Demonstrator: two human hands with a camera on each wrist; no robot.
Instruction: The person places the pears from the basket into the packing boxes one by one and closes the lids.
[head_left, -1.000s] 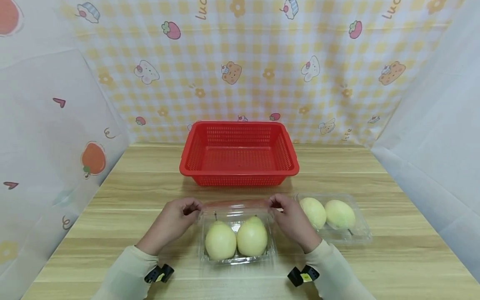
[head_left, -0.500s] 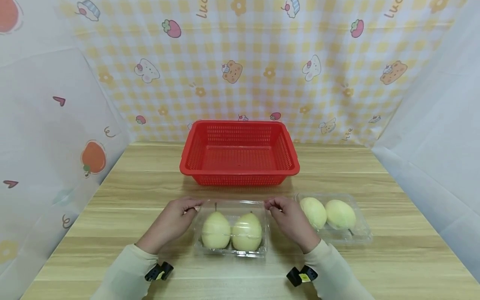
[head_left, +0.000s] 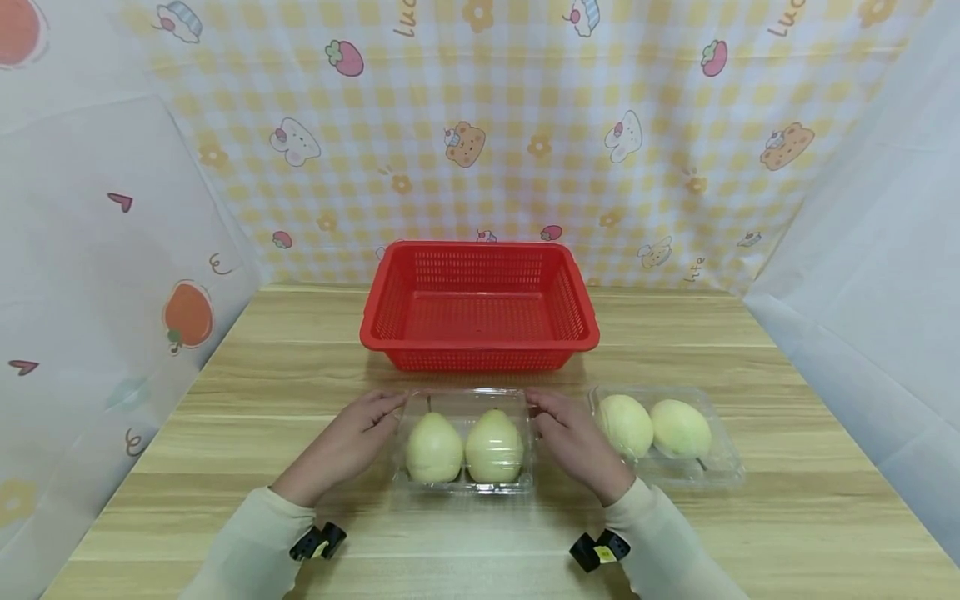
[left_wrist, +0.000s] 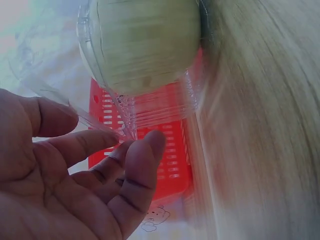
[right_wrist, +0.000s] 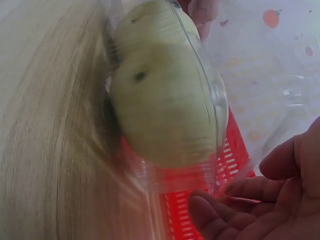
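A clear plastic fruit box (head_left: 463, 487) with two pale yellow pears (head_left: 434, 447) inside stands on the table between my hands. Its clear lid (left_wrist: 45, 92) slants up from the back edge in the wrist views. My left hand (head_left: 360, 437) is at the box's back left corner, fingertips (left_wrist: 120, 138) right at the clear edge and thumb apart from them. At the back right corner, my right hand (head_left: 572, 437) has its fingers (right_wrist: 255, 189) loosely bent beside the plastic edge. The pears look blurred in both wrist views.
Behind the box stands a red plastic basket (head_left: 480, 357) with perforated walls. A second clear box (head_left: 693, 477) with two pears (head_left: 678, 428) is close beside my right hand. Patterned cloth (head_left: 480, 100) hangs behind the wooden table (head_left: 292, 333).
The box has shifted away from me, toward the basket, and slightly left. Its raised lid has tipped forward over the pears. The fingers of both hands have straightened from a pinch.
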